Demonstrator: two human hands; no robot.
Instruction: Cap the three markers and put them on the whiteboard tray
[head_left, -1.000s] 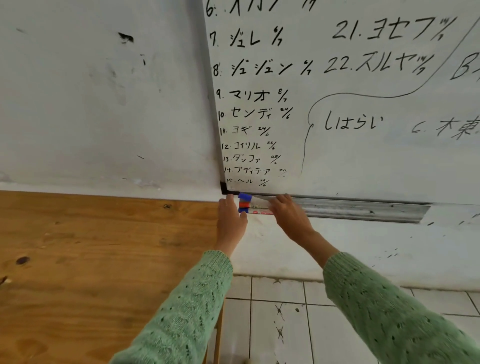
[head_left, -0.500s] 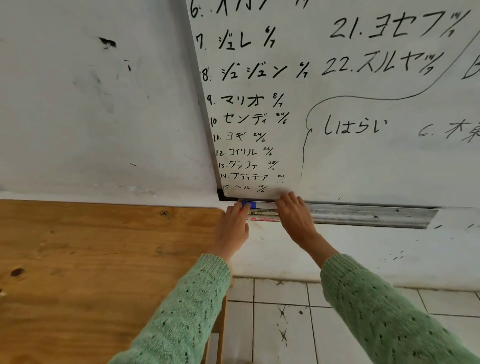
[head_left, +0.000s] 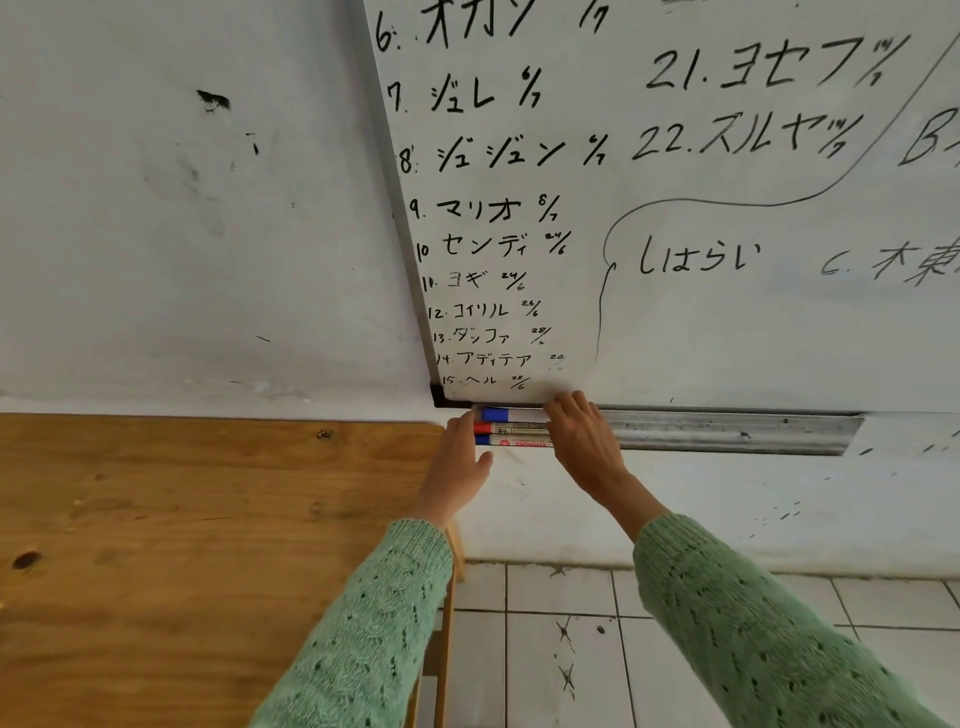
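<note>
Since half a second ago, all three markers have come into plain sight side by side in the tray, where only a blue cap showed between the fingers before; both hands have stayed at the tray's left end.

At the left, a light-brown plywood tabletop (head_left: 182, 545) fills the lower corner below a scuffed white wall (head_left: 182, 208). The left hand (head_left: 457, 467), sleeved in green knit, reaches up with fingers loosely extended and open, its fingertips touching the capped ends of the markers, gripping nothing. Just right of it lie the blue-capped white marker (head_left: 511, 414) at the back, the red-capped white marker (head_left: 511, 428) in the middle and a second blue-capped marker with red print (head_left: 514, 442) in front, all lying flat and parallel in the grey metal whiteboard tray (head_left: 727, 431). The right hand (head_left: 584, 447) lies palm down over their right ends, fingers spread flat, covering them; whether it pinches any, I cannot tell. Above hangs the whiteboard with black handwriting (head_left: 675, 234). Below, white floor tiles (head_left: 561, 649) show between the sleeves.
</note>
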